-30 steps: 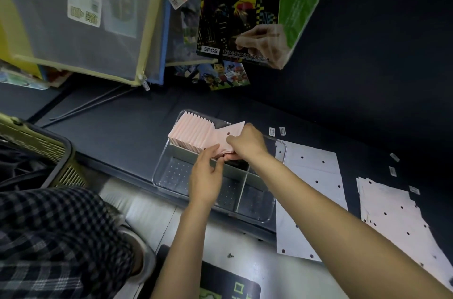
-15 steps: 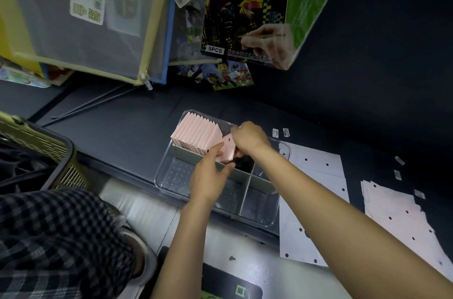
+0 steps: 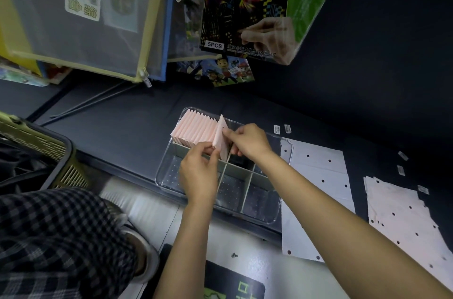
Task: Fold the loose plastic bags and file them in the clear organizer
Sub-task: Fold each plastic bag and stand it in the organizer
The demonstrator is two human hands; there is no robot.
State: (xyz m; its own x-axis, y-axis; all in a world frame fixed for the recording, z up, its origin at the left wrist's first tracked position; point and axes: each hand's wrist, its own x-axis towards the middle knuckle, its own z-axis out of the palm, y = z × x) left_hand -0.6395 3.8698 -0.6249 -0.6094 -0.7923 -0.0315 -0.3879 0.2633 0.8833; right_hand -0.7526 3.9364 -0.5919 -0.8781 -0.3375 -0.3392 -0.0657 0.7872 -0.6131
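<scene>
Since a second ago I have swung the folded pink bag (image 3: 221, 138) from flat to upright against the filed row (image 3: 196, 128) in the clear organizer (image 3: 284, 151), so filing is nearly finished. My left hand (image 3: 199, 172) and right hand (image 3: 247, 142) both pinch it. A pack (image 3: 245, 4) above reads "5PCS".

Bare forearms, dark checked garment (image 3: 56, 237)

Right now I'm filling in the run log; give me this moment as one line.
step: filing | both hands pinch folded bag | beside filed bags | organizer back compartment | flat bags wait
</scene>
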